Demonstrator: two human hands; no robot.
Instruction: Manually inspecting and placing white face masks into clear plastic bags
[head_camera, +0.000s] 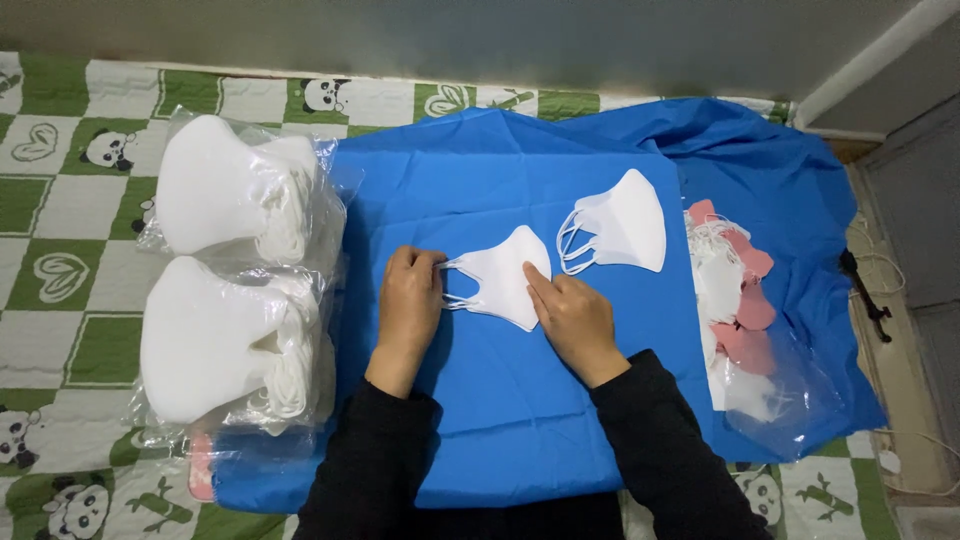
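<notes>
A folded white face mask (506, 272) lies on the blue cloth (500, 420) in front of me. My left hand (408, 305) pinches its ear loops at the mask's left side. My right hand (572, 318) presses flat on the mask's right lower edge. A small stack of similar white masks (625, 222) rests just up and to the right, apart from both hands. Both arms wear black sleeves.
Two clear plastic bags stuffed with white masks (235, 195) (225, 345) lie at the left edge of the cloth. A clear bag with pink and white masks (735, 300) lies at the right. Underneath is a green-and-white panda-print mat (60, 200). A wall runs along the top.
</notes>
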